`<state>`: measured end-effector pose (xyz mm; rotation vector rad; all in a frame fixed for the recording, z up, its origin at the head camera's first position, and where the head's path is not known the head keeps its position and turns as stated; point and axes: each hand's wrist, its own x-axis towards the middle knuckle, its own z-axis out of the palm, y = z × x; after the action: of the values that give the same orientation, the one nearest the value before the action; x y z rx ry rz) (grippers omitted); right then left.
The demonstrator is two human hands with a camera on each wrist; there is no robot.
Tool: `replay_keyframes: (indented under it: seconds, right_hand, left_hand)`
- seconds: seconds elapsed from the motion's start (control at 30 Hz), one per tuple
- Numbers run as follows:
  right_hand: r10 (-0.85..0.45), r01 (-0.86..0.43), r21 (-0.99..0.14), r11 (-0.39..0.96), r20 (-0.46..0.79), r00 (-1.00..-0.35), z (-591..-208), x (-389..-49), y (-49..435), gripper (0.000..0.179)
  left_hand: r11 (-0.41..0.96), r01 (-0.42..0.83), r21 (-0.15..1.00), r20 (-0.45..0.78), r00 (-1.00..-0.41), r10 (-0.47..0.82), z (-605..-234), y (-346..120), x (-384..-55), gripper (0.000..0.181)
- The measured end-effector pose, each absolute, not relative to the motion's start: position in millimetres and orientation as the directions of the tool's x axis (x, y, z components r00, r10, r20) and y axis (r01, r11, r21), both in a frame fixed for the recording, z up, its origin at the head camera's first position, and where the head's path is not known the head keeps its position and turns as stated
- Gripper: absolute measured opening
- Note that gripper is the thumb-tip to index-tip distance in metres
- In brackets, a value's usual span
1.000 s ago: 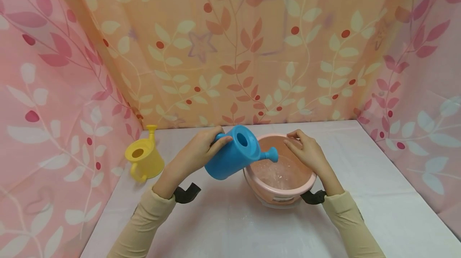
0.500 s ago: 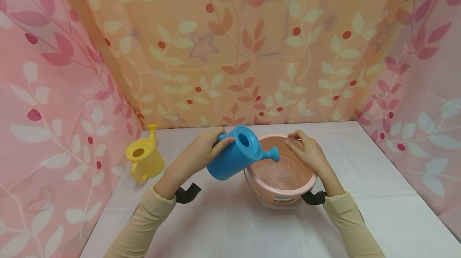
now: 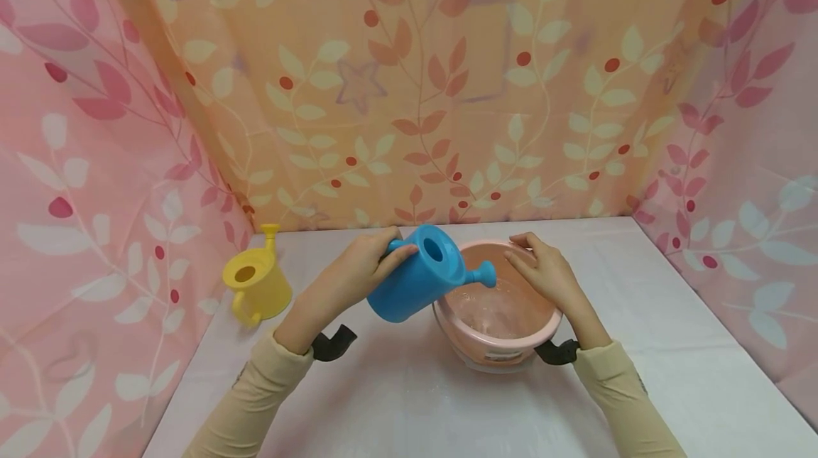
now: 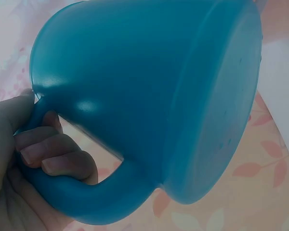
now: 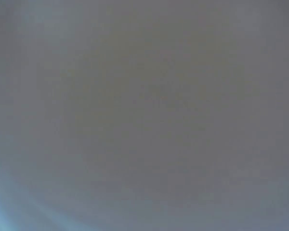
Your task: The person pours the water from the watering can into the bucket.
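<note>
My left hand (image 3: 367,264) holds a blue watering can (image 3: 412,280) by its handle, and in the left wrist view the fingers (image 4: 62,154) curl round the handle (image 4: 106,197). The can is tilted to the right, its spout (image 3: 481,274) over a pink basin (image 3: 501,339). Rippled water (image 3: 495,309) lies in the basin. At the basin's right side my right hand (image 3: 546,273) grips the rim, thumb to the inside and fingers over the edge. In the right wrist view everything is a grey blur.
A yellow watering can (image 3: 265,287) stands upright on the white table (image 3: 409,408) at the left, its spout pointing to the back. Patterned cloth (image 3: 409,89) screens the back and both sides.
The splashing in the basin has lessened; the water looks calmer. Both hands, the blue can and the basin keep almost the same place.
</note>
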<state>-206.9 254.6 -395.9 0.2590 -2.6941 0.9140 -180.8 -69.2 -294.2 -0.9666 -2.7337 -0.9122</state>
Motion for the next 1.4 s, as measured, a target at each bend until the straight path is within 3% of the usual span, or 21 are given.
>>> replay_keyframes:
  seconds: [0.6,1.4]
  right_hand:
    - [-0.108,-0.32,-0.575,0.753,0.373,-0.922,-395.4,-212.2,256.2,0.025]
    - [-0.135,-0.345,-0.492,0.799,0.413,-0.9,-396.9,-213.8,254.2,0.034]
  left_hand:
    - [0.621,0.593,0.512,0.275,-0.798,0.536,-298.3,-65.3,-181.5,0.029]
    - [0.639,0.601,0.479,0.265,-0.793,0.548,-291.2,-64.1,-182.1,0.03]
